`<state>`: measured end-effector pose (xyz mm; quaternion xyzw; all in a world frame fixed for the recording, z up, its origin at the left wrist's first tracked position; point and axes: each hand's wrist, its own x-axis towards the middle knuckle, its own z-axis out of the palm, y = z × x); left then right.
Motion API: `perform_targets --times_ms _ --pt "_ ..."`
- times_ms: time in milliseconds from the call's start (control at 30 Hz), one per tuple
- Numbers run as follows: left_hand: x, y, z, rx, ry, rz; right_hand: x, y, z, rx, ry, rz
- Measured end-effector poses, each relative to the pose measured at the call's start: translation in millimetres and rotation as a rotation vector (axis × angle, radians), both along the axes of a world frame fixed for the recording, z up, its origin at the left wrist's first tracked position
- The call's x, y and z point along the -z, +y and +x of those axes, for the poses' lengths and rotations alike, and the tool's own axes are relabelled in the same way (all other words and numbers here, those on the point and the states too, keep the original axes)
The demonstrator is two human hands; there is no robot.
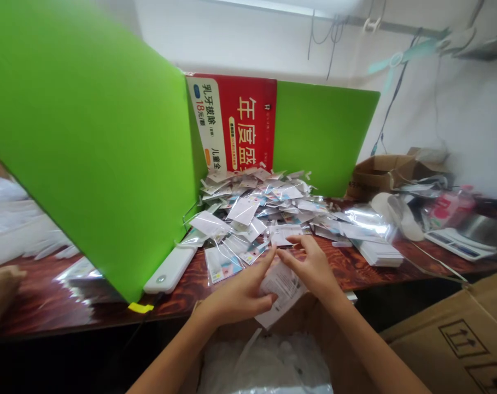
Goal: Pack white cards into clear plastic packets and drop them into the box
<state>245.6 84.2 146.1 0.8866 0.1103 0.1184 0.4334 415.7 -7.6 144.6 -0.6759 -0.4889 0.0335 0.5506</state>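
Observation:
Both hands meet at a white printed card (284, 290), tilted above an open cardboard box at the table's front edge. My left hand (248, 290) grips its left side, thumb lying across the printed face. At the card's upper edge, the fingers of my right hand (311, 265) are bent close together; I cannot make out whether they pinch the card or its clear wrapping. Just beyond my fingertips rises a heap of cards in clear plastic sleeves (244, 210). Inside the box (338, 339) below lies whitish plastic-wrapped material (268, 364).
Green panels (326, 137) and a red printed board (248, 120) stand behind the heap. A white power strip (170, 269) lies left. Rightward are a stack of white cards (377, 253), a scale (459, 243), a bottle (453, 208) and cartons (379, 169). Another person's hand (4, 290) shows far left.

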Motion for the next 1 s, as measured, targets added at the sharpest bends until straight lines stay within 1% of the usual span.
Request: perform_targets --times_ms 33,100,200,300,433,467,500,533,633,667,700,733,767,833,867,933,1000 --pt "0.4 -1 -2 -0.007 0.006 0.0 0.3 3 -1 -0.013 0.001 -0.008" --pt "1.8 -1 -5 -0.017 0.004 -0.059 0.0 8 -3 -0.034 0.006 -0.013" --pt "4.2 3 -8 -0.065 -0.068 -0.259 -0.1 11 0 -0.037 0.018 0.001" --pt "4.5 12 -6 -0.155 -0.224 -0.455 2.4 8 11 -0.011 0.059 -0.015" --pt "2.3 18 5 -0.271 -0.432 -0.528 4.3 -3 23 0.098 0.105 -0.039" --pt "1.8 18 9 -0.279 -0.455 -0.544 3.2 -6 23 0.098 0.13 -0.037" --pt "1.5 16 11 -0.272 -0.461 -0.558 1.6 -9 21 0.066 0.167 -0.036" --pt "1.3 14 14 -0.252 -0.452 -0.565 -0.3 -12 18 -0.005 0.212 -0.039" --pt "2.5 8 18 -0.17 -0.393 -0.533 -5.6 -19 8 -0.337 0.333 -0.073" --pt "3.3 6 18 -0.142 -0.371 -0.509 -6.9 -20 6 -0.413 0.35 -0.091" --pt "4.4 5 19 -0.117 -0.349 -0.477 -8.1 -22 4 -0.449 0.354 -0.108" --pt "5.4 5 20 -0.097 -0.329 -0.44 -9.4 -24 3 -0.443 0.339 -0.127" --pt "6.5 6 21 -0.083 -0.311 -0.397 -11.1 -26 4 -0.404 0.303 -0.156" --pt "8.8 10 22 -0.095 -0.268 -0.29 -15.6 -32 5 -0.294 0.172 -0.246" --pt "10.1 13 22 -0.128 -0.24 -0.225 -18.1 -35 6 -0.252 0.095 -0.3" --pt "13.7 22 22 -0.247 -0.166 -0.079 -22.1 -42 5 -0.207 -0.034 -0.402" --pt "19.3 32 22 -0.391 -0.078 0.062 -23.7 -47 3 -0.218 -0.098 -0.468"
